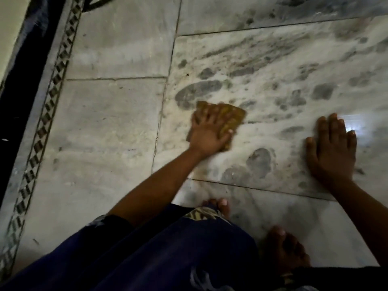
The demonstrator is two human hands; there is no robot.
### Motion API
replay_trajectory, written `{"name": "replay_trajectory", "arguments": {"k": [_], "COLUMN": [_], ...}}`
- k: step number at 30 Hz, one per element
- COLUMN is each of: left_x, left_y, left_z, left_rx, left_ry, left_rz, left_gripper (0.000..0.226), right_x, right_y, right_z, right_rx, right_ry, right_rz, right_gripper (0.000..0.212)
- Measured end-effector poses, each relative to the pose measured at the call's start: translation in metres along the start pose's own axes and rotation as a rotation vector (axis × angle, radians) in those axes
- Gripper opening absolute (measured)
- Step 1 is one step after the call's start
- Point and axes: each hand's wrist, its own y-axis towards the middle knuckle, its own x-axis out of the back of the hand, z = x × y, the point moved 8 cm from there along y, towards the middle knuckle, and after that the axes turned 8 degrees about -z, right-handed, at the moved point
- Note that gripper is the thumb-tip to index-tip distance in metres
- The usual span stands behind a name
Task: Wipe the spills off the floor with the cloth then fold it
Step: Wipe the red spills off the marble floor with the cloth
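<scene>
A folded yellow-brown cloth [232,115] lies flat on the pale marble floor [109,127], near the middle of the view. My left hand [206,133] presses down on it with fingers spread, covering its near-left part. My right hand [332,148] rests palm down on the bare floor to the right, fingers apart, holding nothing. Dark grey wet-looking patches mark the tile around the cloth, one large patch [198,93] just beyond it and another [261,161] nearer to me, between the two hands. More smears [262,53] spread toward the far right.
A checkered inlay strip [45,120] runs along the left, with a dark band [19,95] outside it. My bare feet [282,246] and dark blue garment [168,255] fill the lower middle. A bright light reflection [349,124] sits by my right fingertips.
</scene>
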Motion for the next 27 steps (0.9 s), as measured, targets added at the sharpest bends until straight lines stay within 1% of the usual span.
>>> {"name": "replay_trajectory", "arguments": {"k": [2, 4, 6, 8, 12, 15, 17, 19, 20, 21, 24, 25, 27], "left_x": [0.004, 0.008, 0.005, -0.001, -0.012, -0.014, -0.015, -0.014, -0.013, -0.011, 0.005, 0.010, 0.018], "left_y": [-0.009, -0.035, -0.070, -0.101, -0.122, -0.112, -0.094, -0.074, -0.064, -0.053, -0.021, -0.015, -0.016], "left_z": [0.052, 0.086, 0.091, 0.070, -0.001, -0.041, -0.053, -0.053, -0.046, -0.036, 0.017, 0.035, 0.053], "left_rx": [0.127, 0.187, 0.211, 0.182, -0.043, -0.266, -0.423, -0.504, -0.486, -0.416, -0.068, 0.017, 0.090], "left_ry": [0.019, 0.007, 0.010, 0.041, 0.030, 0.003, -0.015, -0.020, -0.017, -0.024, -0.029, -0.014, -0.023], "left_rz": [-0.004, -0.040, -0.088, -0.132, -0.122, -0.097, -0.069, -0.048, -0.044, -0.046, -0.063, -0.048, -0.031], "left_gripper": [0.078, 0.072, 0.068, 0.068, 0.073, 0.068, 0.064, 0.061, 0.060, 0.061, 0.069, 0.070, 0.073], "right_x": [0.001, 0.001, 0.001, 0.001, 0.001, 0.001, 0.000, -0.001, -0.001, -0.001, 0.000, 0.000, 0.000], "right_y": [0.000, -0.001, 0.000, 0.000, 0.000, -0.001, -0.001, 0.000, 0.000, 0.000, 0.001, 0.002, -0.002], "right_z": [0.000, 0.000, 0.000, 0.001, 0.000, -0.001, -0.001, -0.001, -0.001, 0.000, 0.001, 0.002, 0.000], "right_rx": [0.007, 0.013, 0.014, 0.015, 0.013, 0.015, 0.015, 0.016, 0.014, 0.010, 0.014, 0.010, 0.011], "right_ry": [-0.002, -0.005, -0.003, -0.004, -0.004, -0.001, -0.007, -0.009, -0.012, -0.014, -0.025, -0.017, -0.016], "right_rz": [-0.015, -0.019, -0.021, -0.025, -0.026, -0.023, -0.014, -0.004, 0.001, 0.008, 0.010, 0.018, 0.037], "right_gripper": [0.067, 0.067, 0.067, 0.068, 0.068, 0.067, 0.067, 0.067, 0.068, 0.068, 0.069, 0.070, 0.069]}}
